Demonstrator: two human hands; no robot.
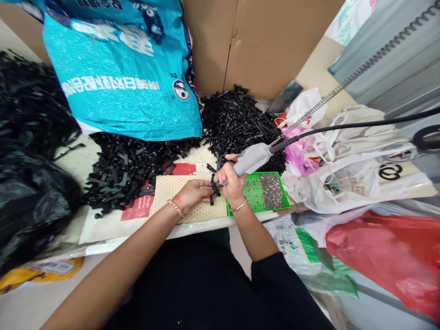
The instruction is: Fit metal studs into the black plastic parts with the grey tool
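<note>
A blue printed sack (pixel 134 110) is seen before brown cardboard (pixel 268 46). At the right side, a pink bag (pixel 298 156) and a beige cloth (pixel 360 130) are crowded together. Lower, a red plastic bag (pixel 388 256) can be seen. At the far left, a black plastic bag (pixel 30 206) is placed above a yellow packet (pixel 44 273).

Brown cardboard (pixel 271 46) with a dark vertical slit stands upright along the back of a pale worktable (pixel 74 160), whose front edge runs across the scene. Ribbed grey panels (pixel 402 59) slant across the upper right, beside a cream-coloured strip of surface (pixel 311 62) bordering the cardboard. Light falls on the room, leaving soft sheen on the grey panels.
</note>
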